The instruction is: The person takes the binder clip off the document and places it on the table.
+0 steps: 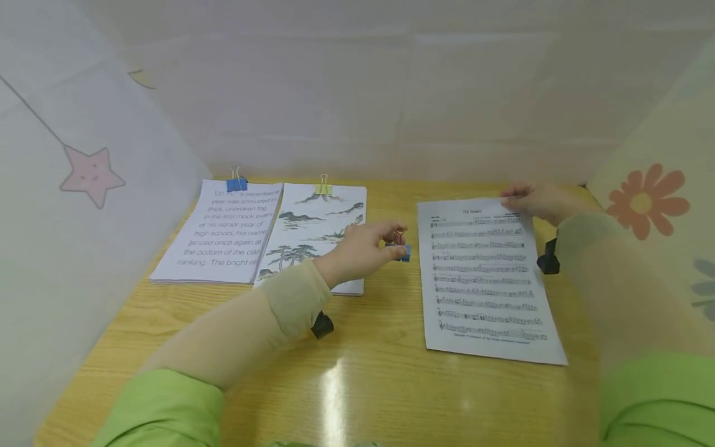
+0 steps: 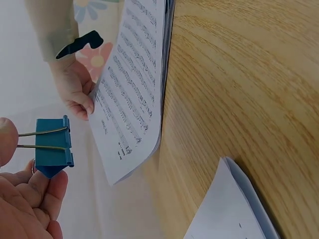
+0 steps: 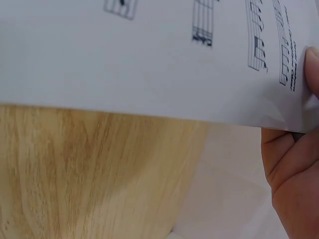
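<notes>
Between the thumb and fingers of my left hand [image 1: 363, 251] is a blue binder clip [image 2: 52, 144], pinched by its wire handles. It hangs just left of a stack of sheet music [image 1: 480, 279]. My right hand [image 1: 544, 200] pinches the top right corner of that stack, thumb on the printed face and fingers behind. In the left wrist view the music's top end [image 2: 124, 149] is lifted off the table and bends slightly. The right wrist view shows the thumb [image 3: 312, 72] on the paper's corner beside the printed staves.
At the left lies a text stack [image 1: 215, 239] with a blue binder clip [image 1: 237, 184] on its top edge. Beside it, partly under my left arm, is a landscape-picture stack [image 1: 301, 217] with a yellow binder clip [image 1: 323, 189]. Fabric walls [image 1: 357, 93] enclose the wooden table [image 1: 380, 385].
</notes>
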